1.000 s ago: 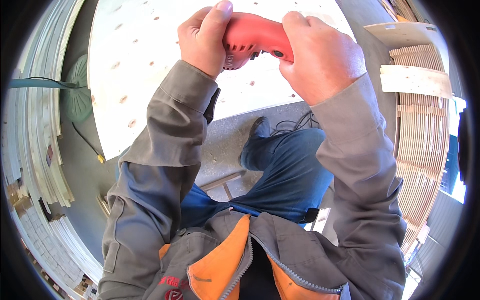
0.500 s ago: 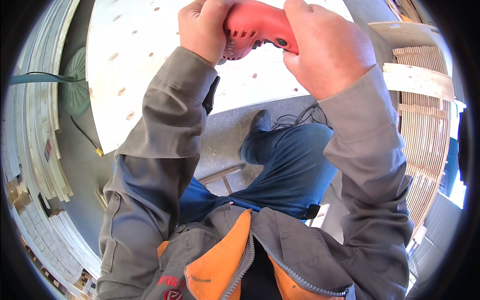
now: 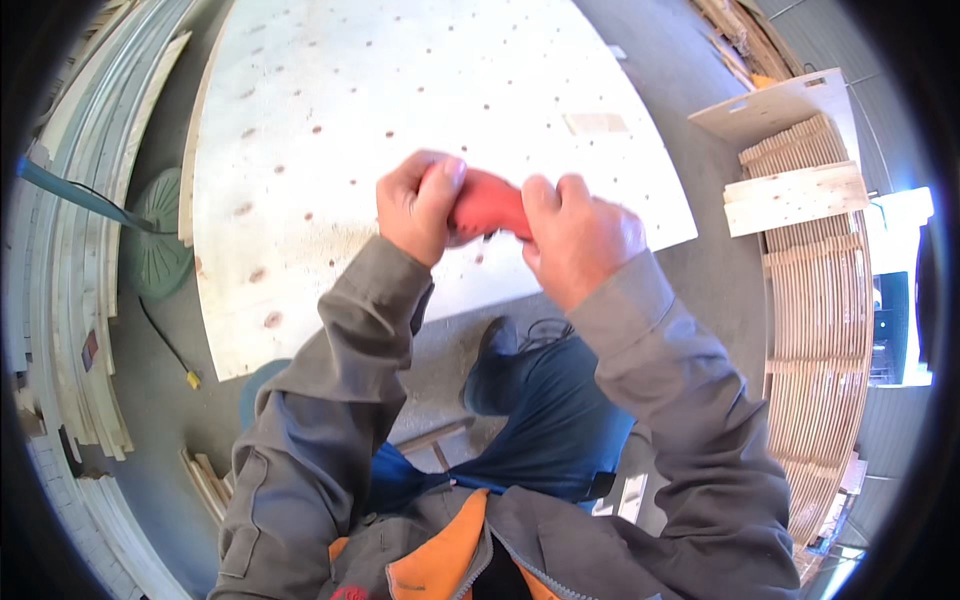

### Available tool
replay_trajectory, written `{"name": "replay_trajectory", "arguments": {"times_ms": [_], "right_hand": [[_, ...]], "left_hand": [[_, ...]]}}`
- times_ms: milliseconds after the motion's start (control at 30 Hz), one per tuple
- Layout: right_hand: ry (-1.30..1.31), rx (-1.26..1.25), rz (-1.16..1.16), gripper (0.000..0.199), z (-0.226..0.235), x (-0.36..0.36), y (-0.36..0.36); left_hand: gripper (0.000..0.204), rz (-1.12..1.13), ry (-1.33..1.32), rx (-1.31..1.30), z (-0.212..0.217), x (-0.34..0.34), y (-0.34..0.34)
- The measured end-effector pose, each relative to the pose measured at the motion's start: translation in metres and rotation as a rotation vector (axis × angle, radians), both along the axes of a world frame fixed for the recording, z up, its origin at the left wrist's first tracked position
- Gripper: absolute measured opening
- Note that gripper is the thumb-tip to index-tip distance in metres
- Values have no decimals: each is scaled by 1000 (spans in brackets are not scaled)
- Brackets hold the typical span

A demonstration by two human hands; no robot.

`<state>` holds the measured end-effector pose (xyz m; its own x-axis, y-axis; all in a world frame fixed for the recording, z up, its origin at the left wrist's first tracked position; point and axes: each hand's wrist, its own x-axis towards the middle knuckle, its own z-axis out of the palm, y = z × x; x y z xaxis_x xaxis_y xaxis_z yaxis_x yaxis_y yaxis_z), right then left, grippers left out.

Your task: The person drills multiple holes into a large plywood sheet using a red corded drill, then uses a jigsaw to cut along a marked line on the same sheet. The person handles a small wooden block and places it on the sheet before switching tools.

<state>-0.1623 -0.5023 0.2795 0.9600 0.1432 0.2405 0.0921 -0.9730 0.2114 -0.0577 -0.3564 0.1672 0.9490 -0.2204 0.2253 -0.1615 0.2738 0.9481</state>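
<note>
A red power tool (image 3: 488, 203) with a rounded plastic body is held level between my two hands, over the near part of a large pale plywood panel (image 3: 420, 85). My left hand (image 3: 415, 208) is wrapped round its left end. The other end sits in the closed fingers of my right hand (image 3: 585, 238). Vent slots showed on its housing a moment ago. Its working end is hidden, so I cannot make out its exact kind. Dark knots dot the panel in rows.
Long pale boards (image 3: 105, 370) lie stacked along the left, near a round green stand base (image 3: 160, 235). A cord with a yellow plug (image 3: 192, 379) lies on the floor. Stacked wooden slats (image 3: 815, 300) stand at right. Dark cable (image 3: 548, 330) coils by my shoe (image 3: 497, 338).
My hands and the tool appear lower in the picture and smaller. The view has shifted, so more of the panel's far part shows. Both hands keep their hold.
</note>
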Motion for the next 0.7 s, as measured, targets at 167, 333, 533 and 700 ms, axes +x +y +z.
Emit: {"name": "replay_trajectory", "arguments": {"times_ms": [167,333,533,700], "right_hand": [[12,38,28,16,10,2,6],[46,59,24,17,28,5,12],[127,109,-72,36,57,-10,14],[90,102,-67,44,67,-27,17]], "left_hand": [[33,-22,30,-54,1,2,7],[33,-27,31,-80,15,1,9],[28,-115,60,-145,44,-9,8],[26,-213,99,-204,59,-20,13]]}}
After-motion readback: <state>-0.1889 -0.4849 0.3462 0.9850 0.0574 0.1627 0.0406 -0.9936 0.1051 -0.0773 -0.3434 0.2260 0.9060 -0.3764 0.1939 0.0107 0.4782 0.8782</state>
